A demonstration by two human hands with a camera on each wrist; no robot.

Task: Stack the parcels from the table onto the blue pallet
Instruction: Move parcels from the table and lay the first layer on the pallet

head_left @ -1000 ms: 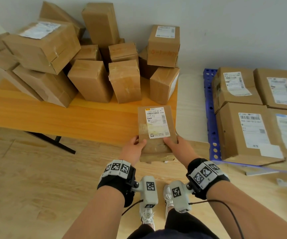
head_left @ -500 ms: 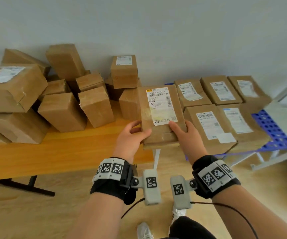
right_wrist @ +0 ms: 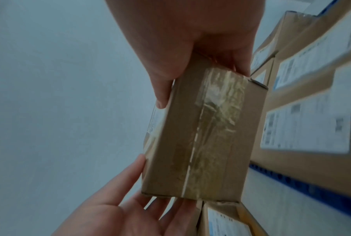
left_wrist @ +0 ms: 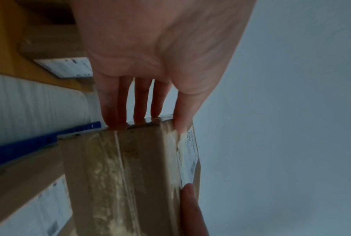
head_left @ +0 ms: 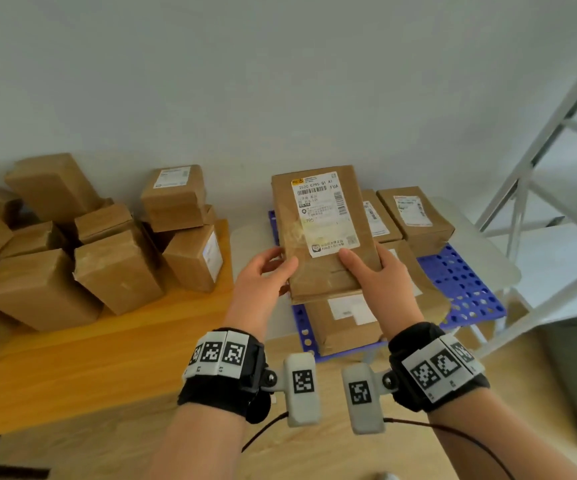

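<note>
The parcel is carried label-up above the boxes on the blue pallet, gripped at its near corners by the left hand and right hand, presumably to set it down flat.

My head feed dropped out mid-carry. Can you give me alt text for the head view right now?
Both hands, left hand and right hand, hold a labelled cardboard parcel in the air above the parcels on the blue pallet. To the left, a pile of brown parcels sits on a wooden table; a white metal frame stands at right.
</note>
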